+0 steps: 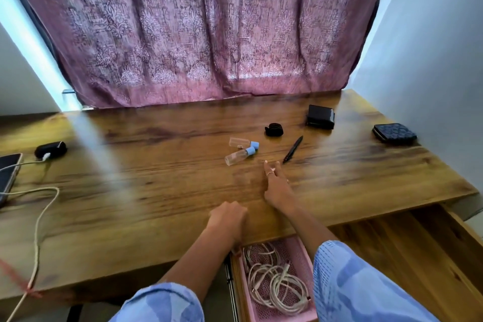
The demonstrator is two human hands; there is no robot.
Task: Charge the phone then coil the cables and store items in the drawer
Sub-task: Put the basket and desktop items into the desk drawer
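Observation:
My right hand [277, 185] stretches over the wooden table [156, 191] with fingers straight, its tips close to a black pen [293, 149] and two clear bottles with blue caps [241, 151], touching neither. My left hand [229, 218] rests near the table's front edge with fingers curled under, holding nothing I can see. Below it, the open drawer [392, 256] holds a pink mesh basket [300, 251] with coiled white cables [277, 282]. The phone [7, 175] lies at the far left with a white cable [39, 217] plugged in.
A black strap roll [274, 129], a black wallet [321, 116] and a dark patterned case [394, 133] lie at the back right. A black pouch [51, 150] sits near the phone. A purple curtain [209, 34] hangs behind the table.

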